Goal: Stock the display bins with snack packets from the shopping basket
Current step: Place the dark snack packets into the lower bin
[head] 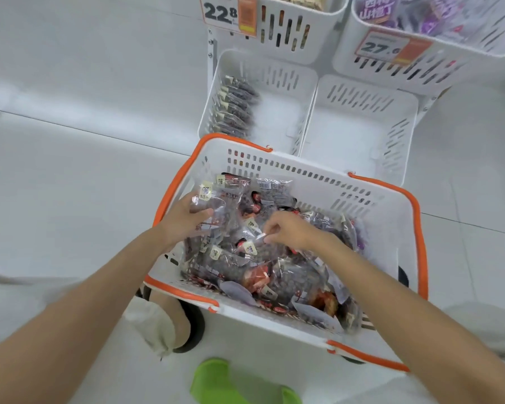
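Retail shop, white display bins [263, 91] with price tags [229, 13], shopping basket [362, 205] of snack packets [245, 258]

White shopping basket [370, 211] with orange handles [175, 188]; dark red-accented snack packets [245, 266].

You face the shopping basket [370, 205], which sits on the floor [70, 176] directly before the display rack. Loose snack packets [274, 275] fill it. Behind it stand two lower bins side by side: the left bin [277, 83] holds a row of packets [236, 106] along its left wall. Two upper bins [303, 33] sit above, behind these.
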A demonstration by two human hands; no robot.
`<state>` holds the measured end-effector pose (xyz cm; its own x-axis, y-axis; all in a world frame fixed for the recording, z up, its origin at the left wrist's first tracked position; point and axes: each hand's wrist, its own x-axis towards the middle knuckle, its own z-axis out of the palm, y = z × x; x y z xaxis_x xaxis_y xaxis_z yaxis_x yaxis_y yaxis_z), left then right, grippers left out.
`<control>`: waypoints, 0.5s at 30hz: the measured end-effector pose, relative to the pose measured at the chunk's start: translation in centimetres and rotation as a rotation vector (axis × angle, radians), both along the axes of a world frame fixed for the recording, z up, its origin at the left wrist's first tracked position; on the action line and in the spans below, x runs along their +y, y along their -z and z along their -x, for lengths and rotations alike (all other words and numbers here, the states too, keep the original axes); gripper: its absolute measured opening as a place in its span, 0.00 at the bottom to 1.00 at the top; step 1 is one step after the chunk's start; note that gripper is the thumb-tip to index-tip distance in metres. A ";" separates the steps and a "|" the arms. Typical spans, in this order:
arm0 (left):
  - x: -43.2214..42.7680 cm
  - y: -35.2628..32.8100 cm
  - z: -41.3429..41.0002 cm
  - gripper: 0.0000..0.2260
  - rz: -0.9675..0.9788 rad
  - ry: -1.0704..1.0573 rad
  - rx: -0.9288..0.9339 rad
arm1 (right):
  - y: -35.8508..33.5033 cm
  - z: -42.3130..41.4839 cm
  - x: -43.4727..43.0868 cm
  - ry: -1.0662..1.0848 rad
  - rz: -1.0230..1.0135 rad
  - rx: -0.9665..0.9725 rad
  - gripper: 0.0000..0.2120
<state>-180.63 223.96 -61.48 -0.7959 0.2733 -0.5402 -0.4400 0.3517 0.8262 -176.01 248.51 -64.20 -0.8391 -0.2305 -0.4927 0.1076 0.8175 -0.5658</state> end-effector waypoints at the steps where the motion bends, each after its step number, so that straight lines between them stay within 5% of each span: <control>1: 0.5 -0.4 0.2 0.31 -0.001 -0.009 0.016 | -1.5 0.5 0.4 0.047 0.077 0.007 0.07; 12: 4.0 -3.1 2.2 0.26 -0.144 0.059 -0.012 | -10.1 4.2 1.9 0.340 0.481 0.139 0.03; 15: 5.8 -4.4 1.7 0.38 -0.075 0.158 0.020 | -9.5 4.2 0.8 0.411 0.488 0.207 0.02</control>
